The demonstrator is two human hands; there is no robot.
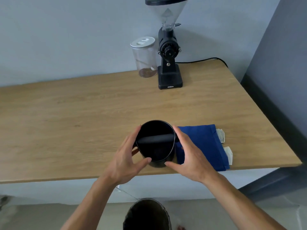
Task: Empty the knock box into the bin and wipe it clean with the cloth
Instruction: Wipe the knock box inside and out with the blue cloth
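Item one, my left hand [127, 156]: fingers curved against the left wall of the knock box [156, 143], thumb laid on its near side, clasping it.

Item two, the knock box: black, round, upright on the wooden table [83, 113] near the front edge, its padded bar running left to right across the open mouth. I cannot make out the contents in the dark interior.

Item three, the jar [145, 57]: clear, with a pale lid, standing at the back of the table against the wall, a little brown matter on its bottom.

Item four, the grinder [168, 52]: black, clear hopper on top, just beside the jar on its right, cord trailing off to the right.

Item five, the bin [147, 214]: dark and round, on the floor below the table's front edge, between my forearms.

Item six, my right hand [191, 155]: fingers on the box's right wall, thumb on the near side, gripping it together with the left.

Item seven, the cloth [204, 146]: blue, folded flat, touching the box on its right, white tags at its right edge.
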